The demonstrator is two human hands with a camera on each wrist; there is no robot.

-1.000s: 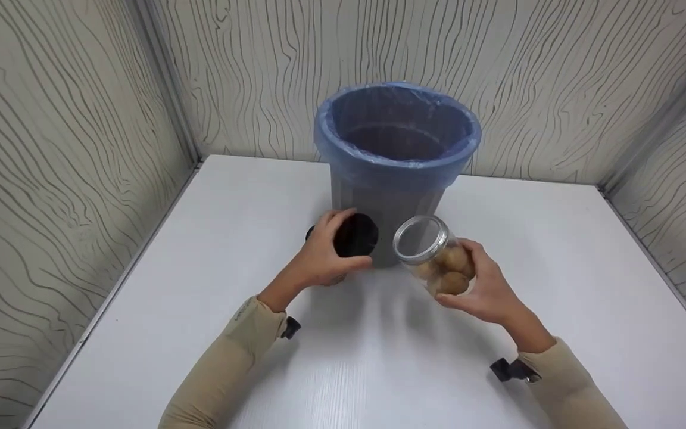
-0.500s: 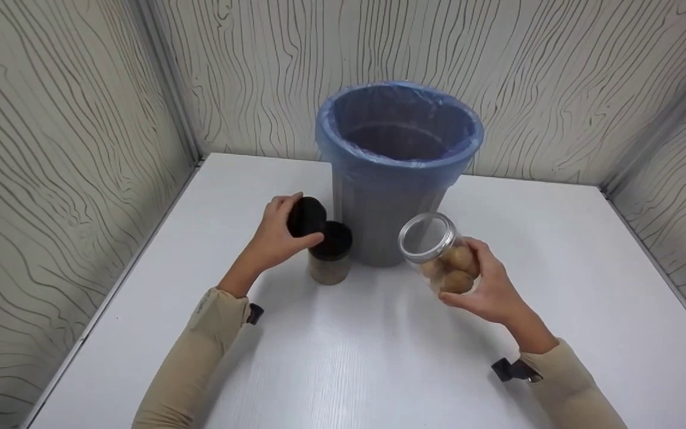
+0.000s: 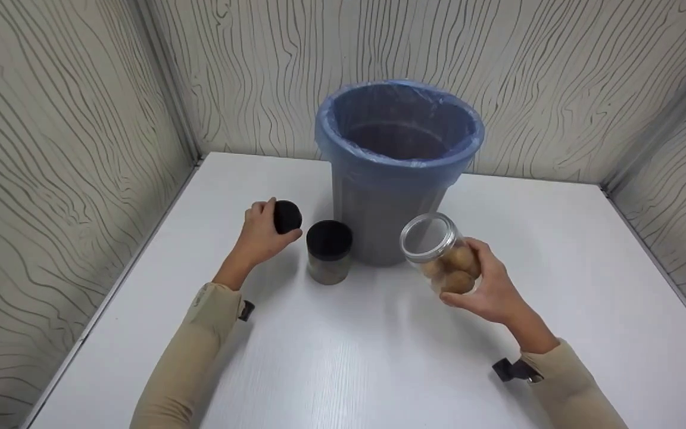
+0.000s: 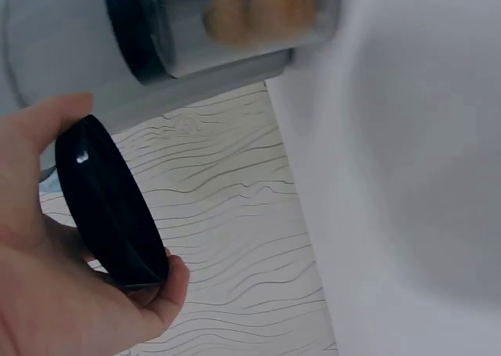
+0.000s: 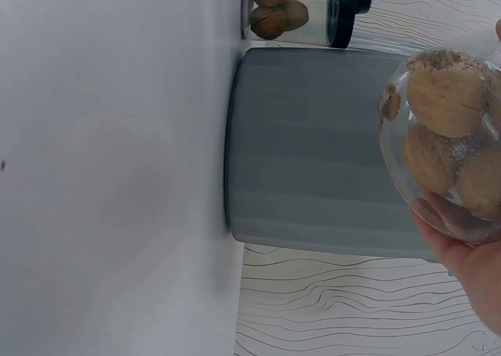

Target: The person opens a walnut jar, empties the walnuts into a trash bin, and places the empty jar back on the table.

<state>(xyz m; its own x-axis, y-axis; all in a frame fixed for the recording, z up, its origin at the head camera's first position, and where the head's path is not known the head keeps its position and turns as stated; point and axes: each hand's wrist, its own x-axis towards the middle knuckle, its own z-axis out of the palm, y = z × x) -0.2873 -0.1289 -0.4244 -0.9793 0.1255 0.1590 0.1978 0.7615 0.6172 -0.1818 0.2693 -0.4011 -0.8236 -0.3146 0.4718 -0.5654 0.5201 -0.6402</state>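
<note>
Lid [image 3: 288,217] and left hand [image 3: 262,235] have gone toward 9 o'clock since the first frame, baring the capped jar [image 3: 329,253] that they mostly covered. Right hand [image 3: 489,286] and jar [image 3: 438,253] barely shifted.

Head view clock: jar is at about 5 o'clock of the bin [image 3: 387,220], uncapped, tilted, mouth toward 10–11, looks raised off the table [image 3: 331,357]. Nuts [image 3: 459,262] (walnuts, probably) sit low inside. Capped jar stands upright at about 7 o'clock of the bin, just beside it; touching, can't tell. Lid is at about 10 o'clock of the capped jar, held on edge.

Left fingers: curled, pinching the lid rim between thumb and fingertips. Right fingers: wrapped round the jar's lower half, thumb on the near side; spacing of the far ones hidden.

Handling, my guess: jar stiff, smooth, a bit slippery; glass or plastic unclear, so treat as breakable. Moderate weight, load shifts as nuts roll; more tilt could spill them. Best hold is a wide wrap round the lower body, mouth kept free. Lid should be light and rigid; rim pinch suits it.
</note>
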